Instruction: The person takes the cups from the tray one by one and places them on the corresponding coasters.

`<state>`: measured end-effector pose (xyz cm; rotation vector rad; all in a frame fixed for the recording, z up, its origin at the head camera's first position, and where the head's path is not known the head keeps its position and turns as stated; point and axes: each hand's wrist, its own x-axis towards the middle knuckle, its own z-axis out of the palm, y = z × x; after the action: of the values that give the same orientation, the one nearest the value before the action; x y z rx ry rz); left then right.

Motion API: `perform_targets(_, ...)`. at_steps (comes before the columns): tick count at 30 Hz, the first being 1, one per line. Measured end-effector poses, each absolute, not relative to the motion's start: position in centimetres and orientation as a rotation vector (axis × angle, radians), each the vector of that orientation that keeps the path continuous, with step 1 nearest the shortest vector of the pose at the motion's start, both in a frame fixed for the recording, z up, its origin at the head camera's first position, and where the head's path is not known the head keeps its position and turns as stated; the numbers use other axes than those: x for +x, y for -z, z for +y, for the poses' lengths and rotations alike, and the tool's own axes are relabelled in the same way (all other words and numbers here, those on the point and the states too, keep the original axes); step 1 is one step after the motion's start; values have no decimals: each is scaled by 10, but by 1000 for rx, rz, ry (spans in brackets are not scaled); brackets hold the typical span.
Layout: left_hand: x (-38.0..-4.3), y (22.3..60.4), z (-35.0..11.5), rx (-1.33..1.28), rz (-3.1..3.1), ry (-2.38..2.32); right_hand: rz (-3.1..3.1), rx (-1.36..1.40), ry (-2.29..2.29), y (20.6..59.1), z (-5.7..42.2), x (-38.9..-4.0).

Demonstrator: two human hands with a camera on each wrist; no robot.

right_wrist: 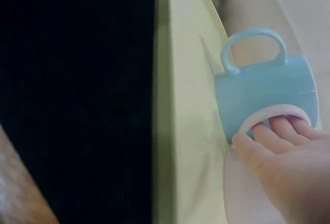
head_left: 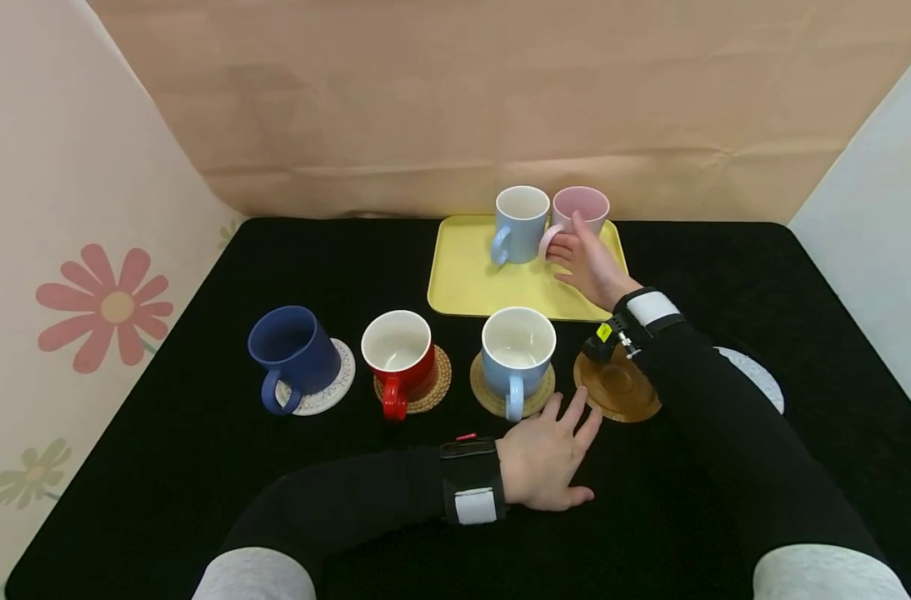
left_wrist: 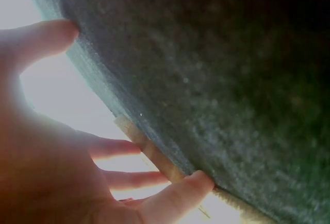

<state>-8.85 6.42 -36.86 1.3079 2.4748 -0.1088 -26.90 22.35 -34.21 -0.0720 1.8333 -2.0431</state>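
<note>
My right hand (head_left: 593, 265) is at the pink mug (head_left: 581, 202), which stands at the right of the yellow tray (head_left: 463, 279). Its thumb points up and its fingers extend at the pink handle (right_wrist: 265, 113), not visibly curled round it. Beside the pink mug on the tray is a light blue mug (head_left: 520, 232). My left hand (head_left: 541, 462) lies on the black table with fingers spread, in front of another light blue mug (head_left: 517, 354) on a woven coaster (head_left: 493, 402). Close to its fingertips is a brown wooden coaster (head_left: 620, 396), partly covered by the right wrist.
To the left, a red mug (head_left: 397, 354) sits on a woven coaster (head_left: 436, 387) and a dark blue mug (head_left: 293, 358) tilts on a white patterned coaster (head_left: 338, 387). A white coaster (head_left: 758, 375) lies partly behind my right sleeve. A brown paper wall (head_left: 350, 100) stands behind the tray.
</note>
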Motion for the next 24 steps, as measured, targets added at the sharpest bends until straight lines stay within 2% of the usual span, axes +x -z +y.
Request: perform_targets(24, -90, 370, 58, 1295, 2469, 119, 2005, -123, 1932, 359, 244, -262)
